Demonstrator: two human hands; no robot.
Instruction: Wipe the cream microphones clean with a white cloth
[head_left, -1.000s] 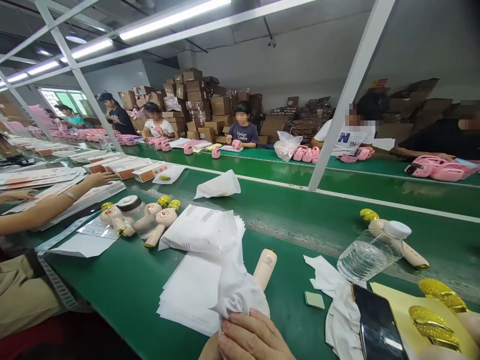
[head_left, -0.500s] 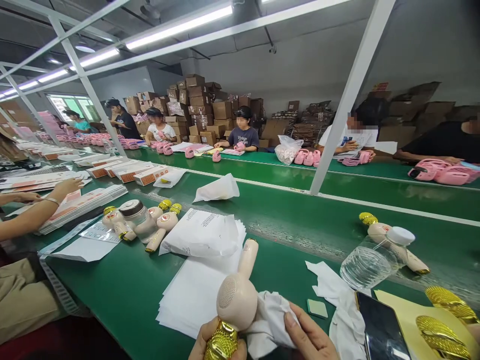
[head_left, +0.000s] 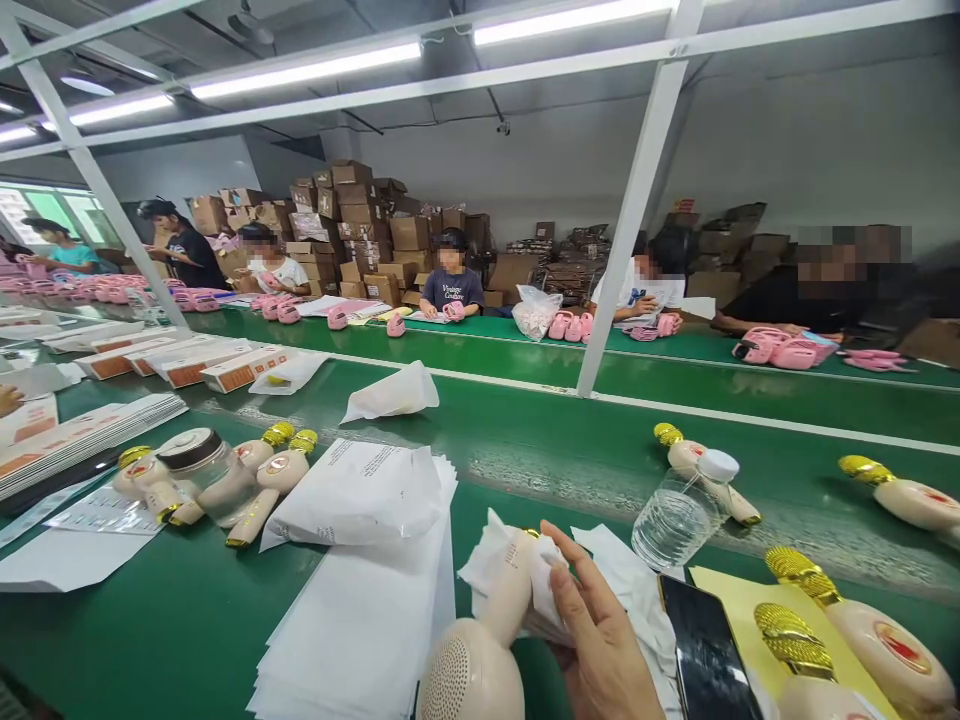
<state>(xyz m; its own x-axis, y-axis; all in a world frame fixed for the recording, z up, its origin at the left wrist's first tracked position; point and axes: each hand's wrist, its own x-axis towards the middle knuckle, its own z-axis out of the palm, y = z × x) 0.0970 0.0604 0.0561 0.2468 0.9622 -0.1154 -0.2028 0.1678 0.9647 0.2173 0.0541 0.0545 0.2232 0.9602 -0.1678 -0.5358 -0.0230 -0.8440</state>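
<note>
At the lower centre of the frame lies a beige microphone, its handle directed upward, with the right hand pinching a white cloth that shows on both sides of the handle. The body is presumably light, rigid plastic with a smooth, somewhat slippery skin, so the handle (slimmer than the rounded speaker housing) should give the surest hold. The lower edge cuts off the housing, the cloth masks part of the handle's tip, and the left hand is out of frame, its state indeterminable.
</note>
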